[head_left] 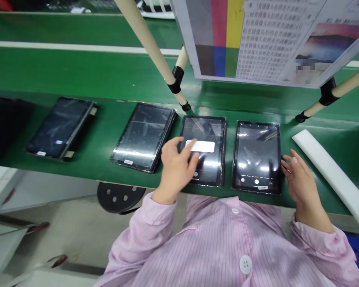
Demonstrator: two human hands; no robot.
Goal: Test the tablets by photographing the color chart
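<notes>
My left hand (179,165) is over a black tablet (211,167), its fingers apart near a white pop-up box (208,146) on the lit screen. Whether a fingertip touches the glass I cannot tell. Just to the right lies a second tablet (257,153), with what looks like a camera screen and a small label at its lower edge. Beside that tablet's right edge is my right hand (300,175), fingers loosely bent and apart, holding nothing. Left of my left hand, a tablet (142,137) with a dark, reflecting screen lies at a slant, seemingly on top of another.
Farther left is another tablet (61,127), raised on something. A white foam strip (332,171) lies at the right. Tan poles with black joints (176,79) stand behind the tablets around a printed colour chart board (263,44). A black round stool (119,197) is below the green bench (104,119).
</notes>
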